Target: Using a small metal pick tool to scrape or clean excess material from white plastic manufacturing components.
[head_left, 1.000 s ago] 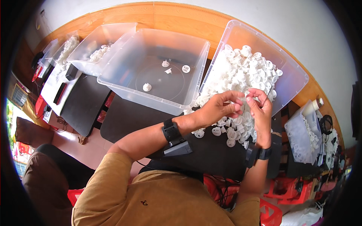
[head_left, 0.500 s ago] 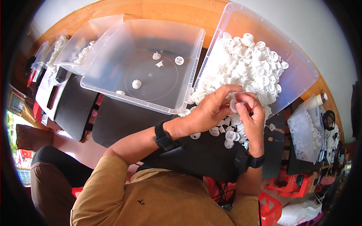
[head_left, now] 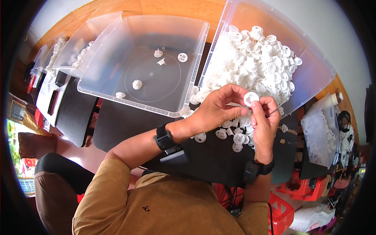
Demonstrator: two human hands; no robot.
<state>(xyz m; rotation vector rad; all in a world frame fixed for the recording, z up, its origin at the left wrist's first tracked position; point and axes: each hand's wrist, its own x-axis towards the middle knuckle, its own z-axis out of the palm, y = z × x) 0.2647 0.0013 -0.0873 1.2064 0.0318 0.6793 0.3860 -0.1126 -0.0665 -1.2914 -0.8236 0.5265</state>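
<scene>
Between the fingertips of both hands is a round white plastic part [head_left: 250, 98], its flat disc face turned up toward me. My left hand [head_left: 219, 109] has its curled fingers at the part's left edge, with the thumb lower and apart from the disc. My right hand [head_left: 264, 121] presses its thumb on the part's lower edge; a thin dark rod-like tool [head_left: 279, 107] sticks out from its fingers. Just beyond lies a heap of similar white parts [head_left: 254, 66], spilling from a tipped clear bin [head_left: 313, 70] onto the black table [head_left: 211, 160].
Left of the heap stands a clear plastic bin [head_left: 137, 103] with several white parts at its bottom. More bins [head_left: 74, 68] with white parts line the far left. Another white bin [head_left: 315, 145] stands at the right, above red plastic stools [head_left: 280, 211].
The white part has come up and slightly right, its face now showing more fully. My left thumb has come off it, and the right hand has shifted slightly right. The view has shifted a little.
</scene>
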